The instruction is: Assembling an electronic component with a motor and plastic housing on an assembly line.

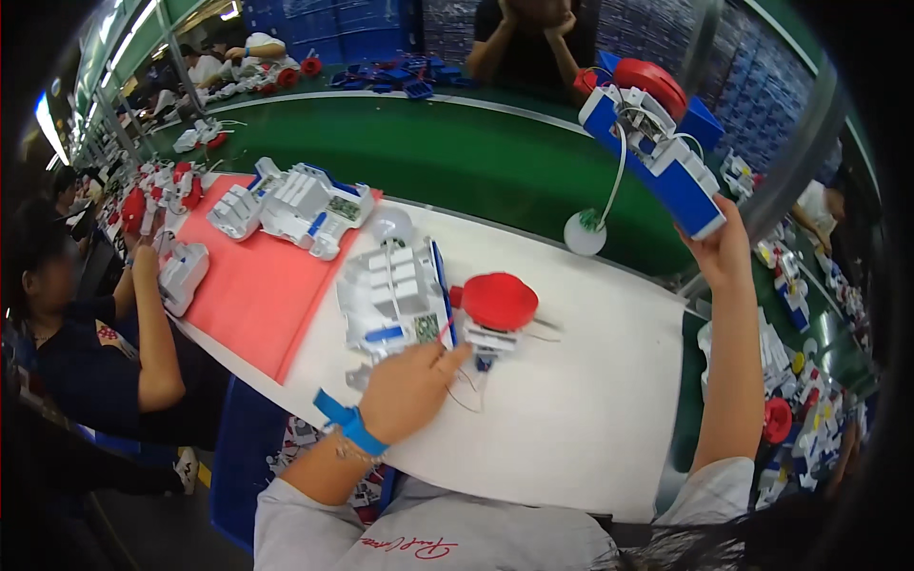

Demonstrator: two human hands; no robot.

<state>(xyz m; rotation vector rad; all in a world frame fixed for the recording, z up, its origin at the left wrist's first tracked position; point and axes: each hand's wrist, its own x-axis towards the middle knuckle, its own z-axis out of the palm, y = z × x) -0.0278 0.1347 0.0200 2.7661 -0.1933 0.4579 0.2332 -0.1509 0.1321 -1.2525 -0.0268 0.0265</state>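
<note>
My right hand (725,249) is raised at the right, closed on the lower end of a blue-and-white plastic assembly (657,152). This assembly carries a round red part (651,84) on top, and a white ball with green inside (586,233) dangles from its wire. On the white sheet, my left hand (409,388) has its fingers closed by the lower edge of an opened white-and-grey housing (392,290); what they pinch is hidden. Just beyond those fingers lies another assembly with a round red part (500,302) and loose thin wires. A red wire runs close to my fingertips.
White housings (300,205) rest on a red sheet (257,295) at the left, beside a seated co-worker. Behind runs a green conveyor belt (428,143), with blue parts (400,74) along its far edge. Many loose parts (809,419) pile up at the right. A metal post (800,143) stands there.
</note>
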